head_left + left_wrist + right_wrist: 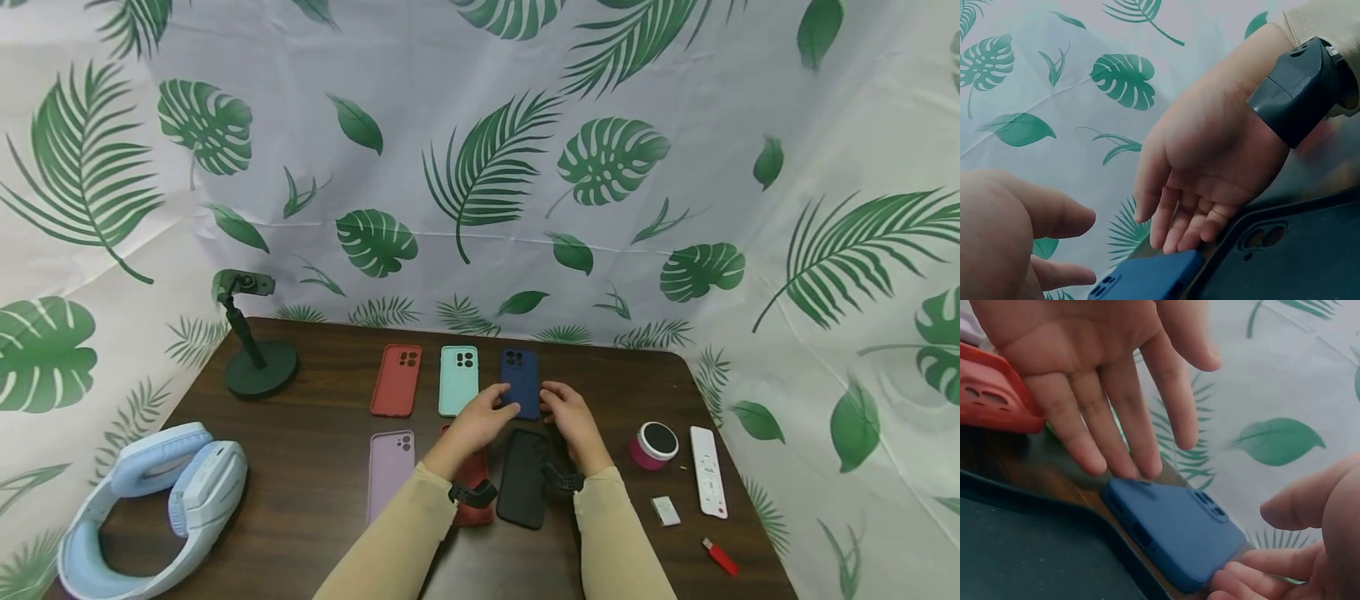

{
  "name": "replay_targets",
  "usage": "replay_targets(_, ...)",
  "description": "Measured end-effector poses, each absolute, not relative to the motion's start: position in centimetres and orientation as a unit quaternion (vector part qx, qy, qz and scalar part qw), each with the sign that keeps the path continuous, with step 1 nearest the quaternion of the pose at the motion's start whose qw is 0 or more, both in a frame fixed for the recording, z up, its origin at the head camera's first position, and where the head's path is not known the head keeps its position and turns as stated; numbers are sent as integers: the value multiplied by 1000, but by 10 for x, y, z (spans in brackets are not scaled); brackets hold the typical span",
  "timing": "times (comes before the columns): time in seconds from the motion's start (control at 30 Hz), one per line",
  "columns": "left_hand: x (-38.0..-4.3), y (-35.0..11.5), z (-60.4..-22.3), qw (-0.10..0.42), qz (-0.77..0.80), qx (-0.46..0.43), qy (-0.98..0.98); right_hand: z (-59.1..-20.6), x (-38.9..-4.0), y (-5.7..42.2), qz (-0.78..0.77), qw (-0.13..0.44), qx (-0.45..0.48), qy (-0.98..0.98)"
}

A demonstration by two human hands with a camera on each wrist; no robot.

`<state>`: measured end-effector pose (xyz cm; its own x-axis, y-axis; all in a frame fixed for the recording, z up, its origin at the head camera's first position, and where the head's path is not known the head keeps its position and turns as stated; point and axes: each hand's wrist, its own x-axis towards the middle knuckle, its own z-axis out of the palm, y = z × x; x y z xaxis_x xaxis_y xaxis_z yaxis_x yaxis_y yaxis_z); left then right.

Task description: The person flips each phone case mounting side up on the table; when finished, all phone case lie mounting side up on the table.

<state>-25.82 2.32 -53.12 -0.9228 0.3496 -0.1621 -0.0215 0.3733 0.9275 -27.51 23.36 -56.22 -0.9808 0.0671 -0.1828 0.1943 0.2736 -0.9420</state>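
A dark blue phone case [525, 385] lies camera-hole side up at the middle back of the table, with a hand on either side of it. My left hand [483, 421] is at its left edge, fingers loosely extended and thumb apart. Along the other long edge is my right hand [572, 417], its fingers gently bent and its palm turned inward. The right wrist view has the fingertips of both hands close against the blue case [1175, 534]; whether they touch it I cannot tell. Neither hand grips anything. A black phone case [522, 483] lies just below, between the wrists.
Left of the blue case lie mint [458, 383] and red [397, 382] cases. A lavender case [390, 471] and another red one [474, 479], partly under my left arm, sit nearer. Headphones [195, 533], a stand [261, 367], a jar [654, 445], a white remote [707, 471] and a red USB stick [722, 557] flank them.
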Motion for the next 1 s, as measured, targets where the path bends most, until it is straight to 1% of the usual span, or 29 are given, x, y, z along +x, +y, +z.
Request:
replay_targets(0.23,-255,25,-536,173,559,89,806,-562,-274,232,-566,59,86,818)
replay_targets(0.5,-256,33,-534,160,547,95,816,-563,-278,233,-576,53,88,811)
replay_targets(0.73,-256,32,-535,152,524,87,833,-563,-277,231,-578,66,89,809)
replay_targets(1.0,-257,29,-534,143,523,96,835,-563,-277,228,-602,53,99,791)
